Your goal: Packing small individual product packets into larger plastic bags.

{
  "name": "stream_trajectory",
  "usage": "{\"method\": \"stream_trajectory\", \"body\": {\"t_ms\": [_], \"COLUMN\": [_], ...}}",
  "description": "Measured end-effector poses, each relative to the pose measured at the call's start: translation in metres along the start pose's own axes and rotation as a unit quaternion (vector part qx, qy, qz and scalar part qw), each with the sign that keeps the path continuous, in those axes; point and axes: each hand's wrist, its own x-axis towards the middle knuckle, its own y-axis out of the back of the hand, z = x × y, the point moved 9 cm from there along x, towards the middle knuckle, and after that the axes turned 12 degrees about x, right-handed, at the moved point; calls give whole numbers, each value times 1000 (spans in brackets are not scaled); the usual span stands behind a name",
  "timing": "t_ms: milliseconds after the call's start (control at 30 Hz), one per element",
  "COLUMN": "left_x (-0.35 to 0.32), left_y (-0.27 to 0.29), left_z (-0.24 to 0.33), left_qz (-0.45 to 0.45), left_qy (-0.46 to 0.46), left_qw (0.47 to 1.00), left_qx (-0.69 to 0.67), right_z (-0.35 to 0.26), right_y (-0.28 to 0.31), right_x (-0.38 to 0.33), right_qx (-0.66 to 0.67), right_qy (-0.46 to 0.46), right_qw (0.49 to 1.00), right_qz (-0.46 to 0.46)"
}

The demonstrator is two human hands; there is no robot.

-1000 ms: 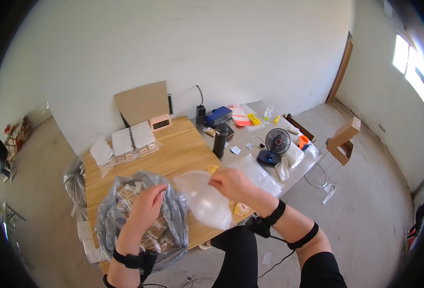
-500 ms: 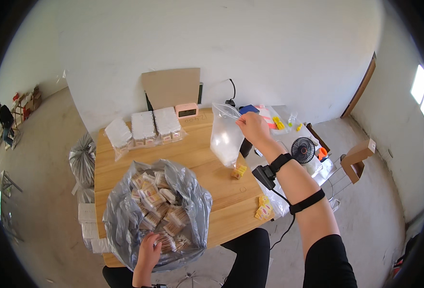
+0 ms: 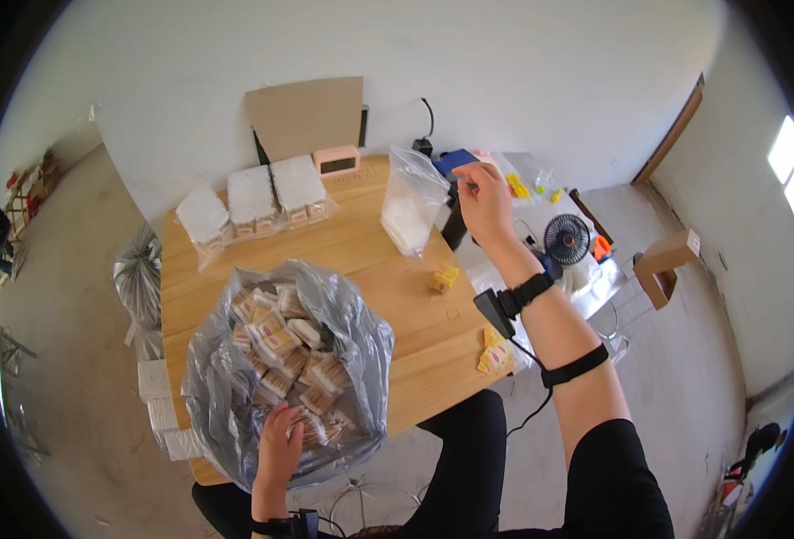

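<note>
Head view. On the wooden table (image 3: 361,260), three clear packs of small boxes (image 3: 253,202) in a row near the far edge, white on top, rectangular, side by side. Behind them a flat brown cardboard sheet (image 3: 305,115) leaning at the wall, and a small pink clock (image 3: 336,161) in front of it. In the near left part a big grey plastic sack (image 3: 235,395), crinkled and shiny, mouth open upward, full of small tan and white packets (image 3: 280,346) lying in all directions. One small yellow packet (image 3: 443,278) alone on the wood, a few more yellow ones (image 3: 496,352) at the near right edge.

Left hand (image 3: 280,445) down in the sack's mouth, fingers bent over packets at the near rim; grip itself not clear to tell. Right hand (image 3: 485,202) raised over the far right of the table, thumb and fingers pinched on the top corner of a clear plastic bag (image 3: 412,205). Bag thin, transparent, hanging with long axis roughly vertical, opening up, bottom just touching the table. Black fan (image 3: 566,239) to the right, beside the table.
</note>
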Motion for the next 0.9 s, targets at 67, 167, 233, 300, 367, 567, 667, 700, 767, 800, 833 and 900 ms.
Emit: {"method": "stream_trajectory", "body": {"t_ms": [67,167,233,300,367,567,667,700,767,800,833,900], "left_x": [-2,-7,-10,-13,-17,-26,-25,-27,-39,-47,-53,-65], "left_y": [-7,-12,-20,-25,-25,-11,1,8,18,25,30,27], "left_z": [-2,2,6,7,4,-15,-36,-41,-66,-76,-85,-96], "left_qz": [6,-7,-9,-20,-30,-32,-55,-61,-55,-44,-33,-44], "left_qy": [-14,-10,-23,-27,-25,4,68,98,162,198,231,252], "left_qw": [1000,999,997,996,994,948,930,916,907,906,904,904], "left_qx": [10,41,69,83,100,316,358,383,385,372,358,343], "right_z": [-2,-14,-41,-106,-147,-188,-163,-149,-140,-132,-123,-112], "right_y": [5,-16,-43,-59,-74,-118,-131,-133,-130,-127,-124,-123], "right_x": [-29,-113,-176,-220,-253,-306,-307,-305,-303,-302,-301,-310], "right_qx": [77,127,57,216,255,178,91,24,-36,-37,-41,-62], "right_qy": [-53,-189,-168,-76,-25,129,131,112,100,70,38,43], "right_qw": [996,973,969,957,945,919,924,931,930,929,927,918], "right_qz": [13,-44,-171,-176,-203,-328,-346,-347,-351,-362,-371,-388]}}
